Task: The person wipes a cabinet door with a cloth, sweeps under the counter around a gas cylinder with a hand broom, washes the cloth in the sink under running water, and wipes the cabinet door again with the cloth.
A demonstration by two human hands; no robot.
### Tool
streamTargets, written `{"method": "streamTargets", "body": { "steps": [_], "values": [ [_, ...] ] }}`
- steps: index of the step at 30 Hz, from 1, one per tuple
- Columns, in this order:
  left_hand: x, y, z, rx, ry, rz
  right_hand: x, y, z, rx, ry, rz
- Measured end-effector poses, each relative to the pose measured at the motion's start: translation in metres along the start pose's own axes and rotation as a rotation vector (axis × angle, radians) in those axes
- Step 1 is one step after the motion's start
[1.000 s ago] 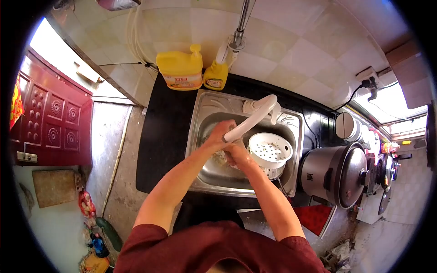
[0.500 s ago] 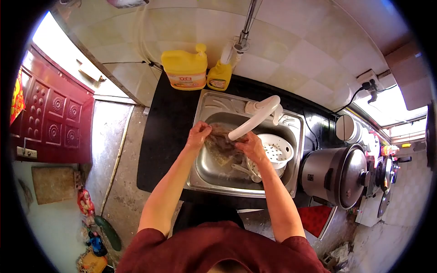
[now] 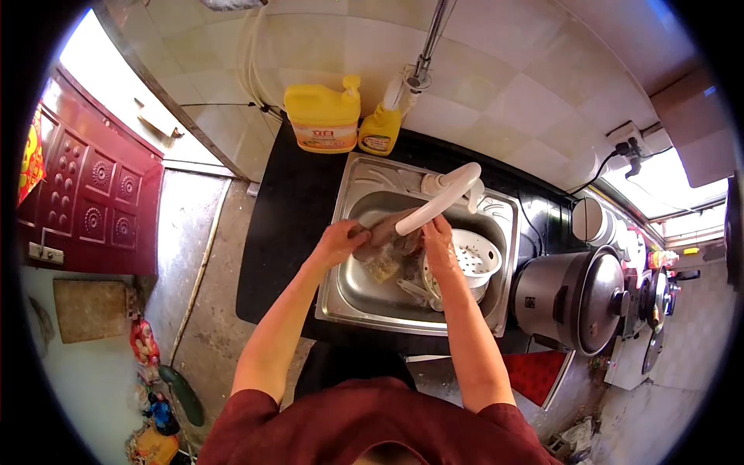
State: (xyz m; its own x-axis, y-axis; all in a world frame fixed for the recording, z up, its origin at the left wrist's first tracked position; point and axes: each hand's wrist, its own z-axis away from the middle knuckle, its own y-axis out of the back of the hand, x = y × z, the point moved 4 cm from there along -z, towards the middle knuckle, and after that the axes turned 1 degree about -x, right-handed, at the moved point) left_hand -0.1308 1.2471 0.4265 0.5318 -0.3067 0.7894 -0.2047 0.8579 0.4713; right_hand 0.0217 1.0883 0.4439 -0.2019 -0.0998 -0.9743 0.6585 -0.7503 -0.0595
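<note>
Over the steel sink [image 3: 364, 291], my left hand [image 3: 341, 241] pinches one side of a thin brownish mesh-like cloth or bag [image 3: 391, 232]. My right hand [image 3: 439, 246] has its fingers closed at the other side of it, beneath the white faucet [image 3: 442, 200]. The thing spreads between both hands, and a yellowish clump [image 3: 382, 267] hangs or lies below it. To the right of my right hand, a white basket with holes [image 3: 474, 256] sits in the sink. A pale handled utensil [image 3: 415, 290] rests beside it.
Yellow jug [image 3: 322, 116] and yellow spray bottle [image 3: 380, 130] stand behind the sink on the black counter [image 3: 271, 232]. A large grey cooker [image 3: 570, 298] stands at the right. Further left are a red door [image 3: 93, 186] and a green gourd [image 3: 182, 395] on the floor.
My hands were together under the faucet, then moved apart with the brownish thing stretched between them. Since then they have come slightly closer, and my right hand has risen a little.
</note>
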Motion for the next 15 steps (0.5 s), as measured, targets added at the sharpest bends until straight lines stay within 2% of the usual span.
{"method": "streamTargets", "body": {
  "steps": [3, 6, 7, 8, 9, 12, 14, 15],
  "values": [
    [-0.024, -0.010, -0.020, 0.236, -0.132, 0.323, 0.006, 0.006, 0.010, 0.024, -0.124, -0.049],
    [0.034, -0.029, 0.001, 0.227, -0.139, 0.505, 0.049, -0.005, 0.030, 0.149, -0.546, -0.118],
    [0.047, -0.045, 0.008, 0.192, -0.121, 0.428, 0.055, -0.015, 0.037, -0.077, -0.639, -0.521],
    [0.056, -0.064, 0.017, 0.158, -0.101, 0.351, 0.066, -0.017, 0.038, -0.145, -0.638, -0.669],
    [0.063, -0.082, 0.025, 0.220, -0.220, 0.284, 0.082, -0.019, 0.036, -0.213, -0.634, -0.817],
    [0.100, -0.104, 0.072, 0.321, -0.509, 0.089, 0.090, -0.012, 0.034, -0.211, -0.711, -0.830],
    [0.115, -0.109, 0.087, 0.353, -0.567, 0.065, 0.103, -0.005, 0.031, -0.136, -0.663, -0.749],
    [0.118, -0.110, 0.090, 0.368, -0.598, 0.052, 0.100, -0.008, 0.032, -0.014, -0.621, -0.654]
  ]
}}
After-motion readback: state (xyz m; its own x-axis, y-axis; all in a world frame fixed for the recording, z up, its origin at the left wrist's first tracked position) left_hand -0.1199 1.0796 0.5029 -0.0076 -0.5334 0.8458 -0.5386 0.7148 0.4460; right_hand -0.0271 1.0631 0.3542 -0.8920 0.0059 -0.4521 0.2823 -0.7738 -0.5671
